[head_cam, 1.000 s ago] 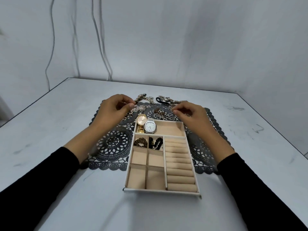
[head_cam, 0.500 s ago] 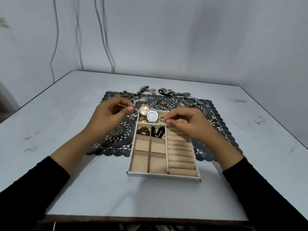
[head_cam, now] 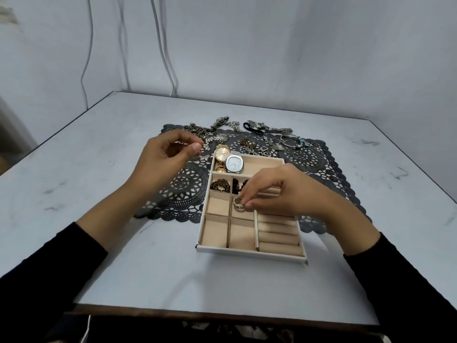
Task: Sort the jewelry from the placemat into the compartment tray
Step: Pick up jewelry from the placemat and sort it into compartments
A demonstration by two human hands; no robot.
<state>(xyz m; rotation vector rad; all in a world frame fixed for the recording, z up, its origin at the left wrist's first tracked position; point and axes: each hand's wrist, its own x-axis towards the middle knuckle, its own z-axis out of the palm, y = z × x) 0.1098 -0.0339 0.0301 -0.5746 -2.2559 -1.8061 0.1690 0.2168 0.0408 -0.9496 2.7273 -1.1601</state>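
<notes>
A beige compartment tray (head_cam: pixel 249 253) lies on the black lace placemat (head_cam: pixel 183 186). My right hand (head_cam: pixel 279 191) pinches a silver chain ring (head_cam: pixel 239 203) over the middle small compartment in the second column. My left hand (head_cam: pixel 163 162) hovers left of the tray above the placemat, fingertips pinched on a small sparkly silver piece (head_cam: pixel 184 144). A gold watch (head_cam: pixel 221 154) and a silver watch (head_cam: pixel 234 164) lie in the tray's top compartment. A brown bracelet (head_cam: pixel 219 184) and a black one (head_cam: pixel 238 185) fill the two small cells below.
Loose jewelry (head_cam: pixel 249 144) is strewn along the placemat's far edge, with bangles (head_cam: pixel 289 141) and rings (head_cam: pixel 308 157) to the right. The tray's ring rolls (head_cam: pixel 278 240) run down its right side. The grey table (head_cam: pixel 99 154) ends at a near edge.
My right hand has carried the ring from the tray's top compartment down toward me, to the middle small cell. My left hand stays pinched on its piece. The view has pulled back.
</notes>
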